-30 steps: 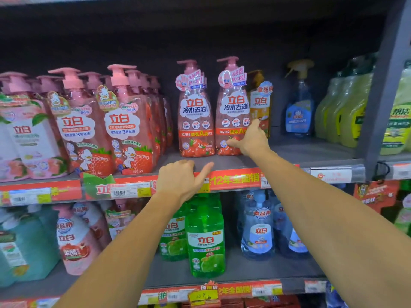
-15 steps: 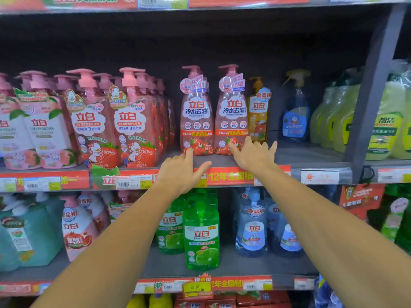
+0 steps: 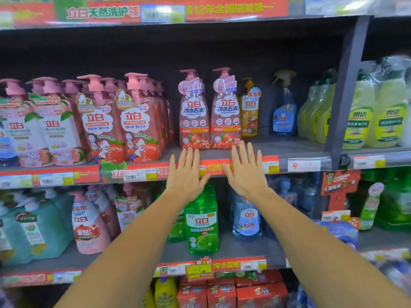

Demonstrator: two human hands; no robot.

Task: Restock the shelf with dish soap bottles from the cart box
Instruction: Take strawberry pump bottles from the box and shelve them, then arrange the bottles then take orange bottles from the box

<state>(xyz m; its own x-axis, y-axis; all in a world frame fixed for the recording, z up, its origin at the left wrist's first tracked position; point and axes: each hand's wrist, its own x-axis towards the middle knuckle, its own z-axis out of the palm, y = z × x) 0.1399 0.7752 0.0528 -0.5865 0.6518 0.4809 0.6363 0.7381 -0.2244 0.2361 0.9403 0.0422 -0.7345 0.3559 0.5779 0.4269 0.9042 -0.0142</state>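
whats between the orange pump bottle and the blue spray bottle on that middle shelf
Nothing: in the head view the grey shelf board is bare between the orange pump bottle and the blue spray bottle.

The shelf [image 3: 289, 150] is matt grey, metal by its look, its front edge faced with a glossy red paper strip [image 3: 142, 172]. The pink bottles [image 3: 194, 121] are clear, shiny plastic with paper neck tags. The green bottle [image 3: 202, 221] is glossy translucent plastic. At the shelf's right end, yellow bottles [image 3: 378, 116] sit in crinkled, shiny film.
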